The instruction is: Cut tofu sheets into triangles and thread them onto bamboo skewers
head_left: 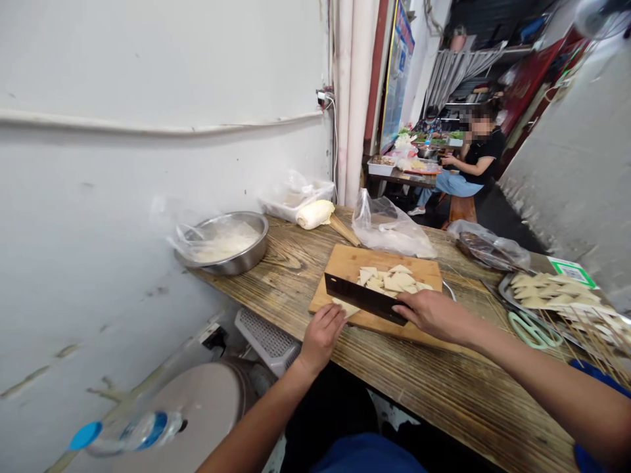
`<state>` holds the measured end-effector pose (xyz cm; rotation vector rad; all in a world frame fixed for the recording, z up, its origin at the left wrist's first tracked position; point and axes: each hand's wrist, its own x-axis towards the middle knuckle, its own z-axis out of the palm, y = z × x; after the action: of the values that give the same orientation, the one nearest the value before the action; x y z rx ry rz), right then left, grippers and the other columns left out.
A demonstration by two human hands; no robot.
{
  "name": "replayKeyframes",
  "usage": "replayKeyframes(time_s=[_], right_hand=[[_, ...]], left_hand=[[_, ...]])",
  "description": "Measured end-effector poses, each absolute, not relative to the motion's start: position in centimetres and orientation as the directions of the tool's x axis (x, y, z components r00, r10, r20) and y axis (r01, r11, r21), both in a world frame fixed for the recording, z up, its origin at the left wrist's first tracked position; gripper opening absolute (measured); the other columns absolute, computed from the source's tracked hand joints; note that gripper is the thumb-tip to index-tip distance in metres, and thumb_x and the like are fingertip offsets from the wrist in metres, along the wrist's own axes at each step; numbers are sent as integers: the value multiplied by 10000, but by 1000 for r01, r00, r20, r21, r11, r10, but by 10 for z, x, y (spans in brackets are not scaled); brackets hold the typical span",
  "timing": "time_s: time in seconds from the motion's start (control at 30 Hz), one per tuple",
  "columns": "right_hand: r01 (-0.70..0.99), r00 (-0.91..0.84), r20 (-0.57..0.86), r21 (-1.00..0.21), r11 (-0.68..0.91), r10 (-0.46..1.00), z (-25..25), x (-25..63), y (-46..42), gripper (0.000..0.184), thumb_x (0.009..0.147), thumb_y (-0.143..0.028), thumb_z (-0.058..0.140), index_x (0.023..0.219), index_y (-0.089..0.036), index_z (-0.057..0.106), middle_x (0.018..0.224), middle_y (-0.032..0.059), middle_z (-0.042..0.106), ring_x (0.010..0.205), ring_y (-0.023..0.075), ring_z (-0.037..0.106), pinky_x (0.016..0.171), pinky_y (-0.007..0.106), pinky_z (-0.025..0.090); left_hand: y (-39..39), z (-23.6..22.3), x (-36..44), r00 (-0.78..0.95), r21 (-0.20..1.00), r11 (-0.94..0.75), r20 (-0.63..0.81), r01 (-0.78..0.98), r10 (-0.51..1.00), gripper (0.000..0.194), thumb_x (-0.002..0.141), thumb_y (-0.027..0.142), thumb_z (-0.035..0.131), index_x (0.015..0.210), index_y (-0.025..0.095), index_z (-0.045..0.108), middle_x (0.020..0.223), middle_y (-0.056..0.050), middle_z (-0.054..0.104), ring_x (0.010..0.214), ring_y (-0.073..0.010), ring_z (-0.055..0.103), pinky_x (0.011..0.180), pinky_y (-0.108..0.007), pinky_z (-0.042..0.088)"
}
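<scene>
My right hand (428, 314) is closed around the near end of a dark, broad-bladed cleaver (365, 301). Its blade stands on edge across a wooden cutting board (340, 263). In front of the blade lies a pale, flat tofu sheet (348, 307), and my left hand (324, 332) has its fingers pressed together on it at the board's near left edge. Behind the blade sits a loose heap of cut tofu-sheet pieces (394, 281), several of them triangular. The blade hides part of the heap.
A steel basin (246, 256) holding pale sheets stands at the left. Behind the board are a plastic bag (384, 226) and a cabbage (315, 215). Green-handled scissors (535, 330) and skewered pieces (552, 289) on a tray lie right. A person (476, 157) sits at a farther table.
</scene>
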<state>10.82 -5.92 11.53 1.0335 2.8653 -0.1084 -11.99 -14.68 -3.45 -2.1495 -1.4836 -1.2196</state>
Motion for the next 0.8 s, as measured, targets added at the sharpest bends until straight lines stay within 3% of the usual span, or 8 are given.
replayKeyframes(time_s=[0.8], right_hand=[[600, -789, -164, 9, 800, 593, 113, 107, -46, 348, 913, -408, 313, 867, -188, 579, 699, 61, 642, 637, 168, 592, 518, 232, 286]], left_hand=[[-146, -33, -118, 91, 283, -437, 746, 854, 660, 277, 812, 128, 525, 1085, 155, 561, 1023, -90, 629, 1027, -198, 545, 876, -396, 486]])
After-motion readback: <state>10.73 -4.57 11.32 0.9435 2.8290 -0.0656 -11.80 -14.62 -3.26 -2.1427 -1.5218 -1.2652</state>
